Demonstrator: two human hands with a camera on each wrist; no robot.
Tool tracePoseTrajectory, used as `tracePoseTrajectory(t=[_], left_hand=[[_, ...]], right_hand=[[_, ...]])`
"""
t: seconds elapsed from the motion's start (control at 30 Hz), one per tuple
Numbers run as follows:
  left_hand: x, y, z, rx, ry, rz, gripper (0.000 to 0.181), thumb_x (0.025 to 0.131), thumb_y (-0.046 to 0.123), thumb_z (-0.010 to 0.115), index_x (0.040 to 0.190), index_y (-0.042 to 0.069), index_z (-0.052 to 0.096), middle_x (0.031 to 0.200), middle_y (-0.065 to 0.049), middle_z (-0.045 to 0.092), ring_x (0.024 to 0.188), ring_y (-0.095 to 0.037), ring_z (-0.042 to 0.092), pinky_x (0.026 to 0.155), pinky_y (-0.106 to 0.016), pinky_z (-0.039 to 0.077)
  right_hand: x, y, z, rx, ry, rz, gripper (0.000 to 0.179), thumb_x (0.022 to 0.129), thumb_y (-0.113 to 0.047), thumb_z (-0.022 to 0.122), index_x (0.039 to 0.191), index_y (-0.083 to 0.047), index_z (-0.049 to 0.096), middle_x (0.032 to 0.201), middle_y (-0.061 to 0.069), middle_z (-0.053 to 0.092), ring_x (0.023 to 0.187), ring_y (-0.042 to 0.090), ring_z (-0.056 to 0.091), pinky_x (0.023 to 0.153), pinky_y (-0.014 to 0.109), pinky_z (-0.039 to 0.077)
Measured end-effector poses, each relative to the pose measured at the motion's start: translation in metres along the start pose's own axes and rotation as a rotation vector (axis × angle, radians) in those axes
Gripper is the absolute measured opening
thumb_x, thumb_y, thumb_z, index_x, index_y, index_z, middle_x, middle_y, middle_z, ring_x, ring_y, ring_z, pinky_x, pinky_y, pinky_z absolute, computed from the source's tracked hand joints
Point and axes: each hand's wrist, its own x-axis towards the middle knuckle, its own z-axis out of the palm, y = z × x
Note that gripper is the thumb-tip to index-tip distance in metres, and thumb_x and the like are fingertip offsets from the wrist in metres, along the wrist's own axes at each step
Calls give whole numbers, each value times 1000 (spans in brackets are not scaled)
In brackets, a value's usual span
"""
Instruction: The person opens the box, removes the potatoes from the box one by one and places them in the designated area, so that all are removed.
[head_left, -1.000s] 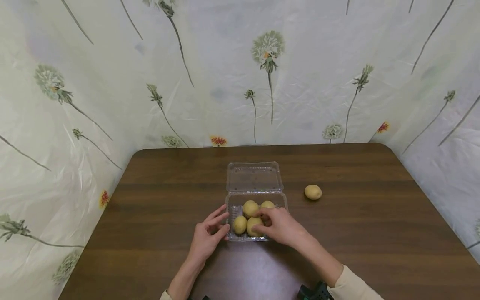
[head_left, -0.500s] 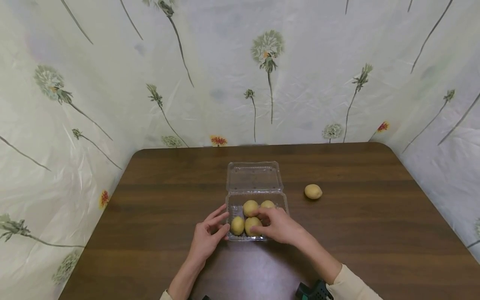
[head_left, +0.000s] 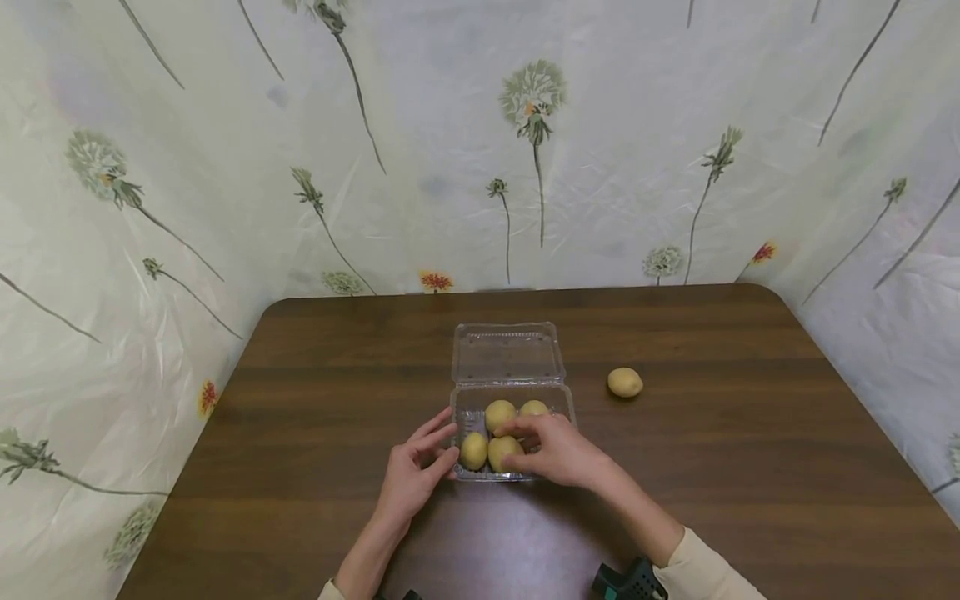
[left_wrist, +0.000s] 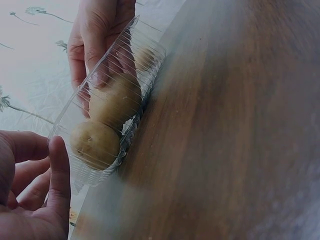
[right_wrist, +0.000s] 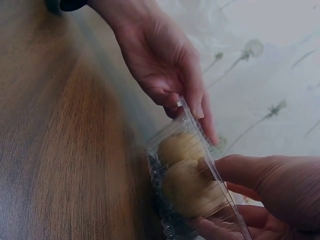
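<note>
A clear plastic clamshell box [head_left: 508,354] lies with its lid folded back, holding several potatoes. My left hand [head_left: 411,479] pinches the left rim of the box between thumb and fingers. Inside the tray, my right hand [head_left: 562,450] grips the front-right potato [head_left: 504,455], thumb on the near side and fingers beyond it. Against the left wall sits a smaller potato [head_left: 473,451], seen close through the ribbed plastic in the left wrist view. Two more potatoes lie behind: one back-left [head_left: 499,417], another back-right [head_left: 534,408] partly hidden by the right hand.
One loose potato [head_left: 625,382] rests on the brown wooden table [head_left: 360,350], right of the box. A flower-print sheet [head_left: 420,150] hangs behind and at both sides. A dark device [head_left: 630,581] sits at the right wrist.
The two front potatoes have shifted slightly left in the box, the smaller one now near the left wall. My right hand keeps its grip, and the left hand stays at the rim.
</note>
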Motion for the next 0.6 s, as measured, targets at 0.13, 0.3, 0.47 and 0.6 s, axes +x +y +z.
tracePoseTrajectory(t=[0.13, 0.3, 0.47, 0.6], left_hand=[[5, -11, -1, 4, 7, -7, 34, 89, -6, 67, 122, -9, 63, 143, -13, 50, 67, -11, 60, 64, -23, 56], [11, -28, -2, -14, 20, 6, 35, 88, -4, 69, 123, -6, 65, 143, -9, 51, 67, -10, 59, 63, -24, 56], [8, -33, -3, -31, 26, 7, 36, 87, -2, 71, 123, -3, 66, 144, -6, 51, 67, -12, 60, 63, -25, 56], [8, -34, -2, -23, 24, 25, 35, 87, 0, 71, 122, -4, 66, 143, -8, 51, 66, -13, 61, 64, -23, 55]], right_hand=[[1, 1, -1, -19, 9, -7, 34, 86, -24, 77, 116, -9, 69, 115, 8, 68, 98, 26, 68, 83, 39, 57], [2, 1, -1, -37, 24, -23, 33, 85, -23, 78, 114, -10, 70, 113, 5, 67, 96, 24, 68, 82, 37, 57], [0, 1, 1, -36, 15, -40, 32, 85, -22, 78, 114, -10, 69, 112, 5, 68, 98, 24, 67, 82, 35, 57], [-1, 1, 0, -28, 7, -32, 33, 86, -23, 77, 115, -9, 69, 115, 8, 67, 101, 26, 66, 82, 36, 57]])
